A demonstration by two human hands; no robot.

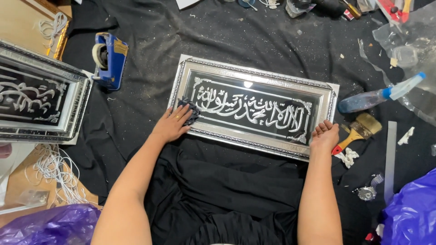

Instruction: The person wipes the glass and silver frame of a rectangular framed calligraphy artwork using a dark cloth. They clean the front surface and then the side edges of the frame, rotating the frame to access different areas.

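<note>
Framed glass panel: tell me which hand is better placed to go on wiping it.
Left. The left hand already presses a dark cloth on the framed glass panel at its left end. The right hand only steadies the frame's lower right corner and holds no cloth.

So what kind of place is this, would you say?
Probably a picture-framing workshop, worked on the floor: a silver-framed calligraphy panel on black cloth, a tape dispenser, a paintbrush and a spray bottle.
</note>
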